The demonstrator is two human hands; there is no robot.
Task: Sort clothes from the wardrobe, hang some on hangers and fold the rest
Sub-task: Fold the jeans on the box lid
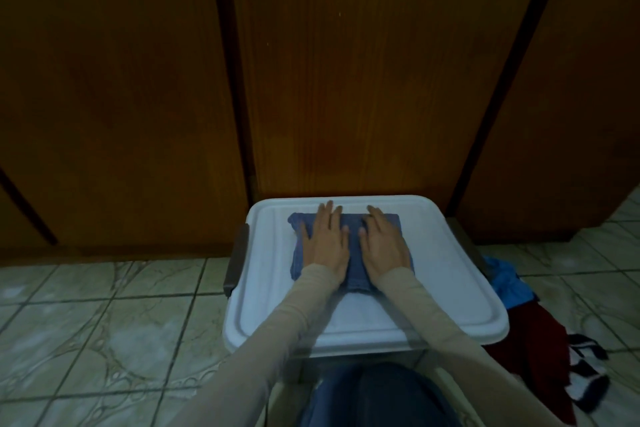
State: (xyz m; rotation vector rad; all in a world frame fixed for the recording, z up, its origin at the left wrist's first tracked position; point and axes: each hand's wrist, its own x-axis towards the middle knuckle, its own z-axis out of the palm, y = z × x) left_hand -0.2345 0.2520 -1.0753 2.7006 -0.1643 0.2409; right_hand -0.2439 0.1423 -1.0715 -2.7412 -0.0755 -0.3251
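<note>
We have a small blue folded garment of soft knit cloth (pixel 349 263) lying on the flat white plastic lid of a storage box (pixel 450 291), which stands on the pale green tiled floor (pixel 104 322) right against the closed brown wooden wardrobe doors (pixel 346 80). Our left hand (pixel 325 246) and right hand (pixel 384 246) both lie palm down on the cloth, side by side with a narrow strip of blue between them, fingers straight and only a little spread; neither grips anything.

The step, as we judge it, is pressing the fold flat. To do it well we keep the palms flat and slide them outward from the middle toward the edges, so trapped air and creases run out rather than bunch up. The far left corner of the cloth looks slightly uneven, so we should square it with the fingertips before calling the fold done. The lid is smooth, and the bundle may skate on it if we push hard one way; steady, even pressure from both sides holds it in place.

More clothes, bright blue (pixel 509 284), dark red (pixel 540 333) and a black-and-white piece (pixel 585 371), wait in a heap on the floor to our right.
</note>
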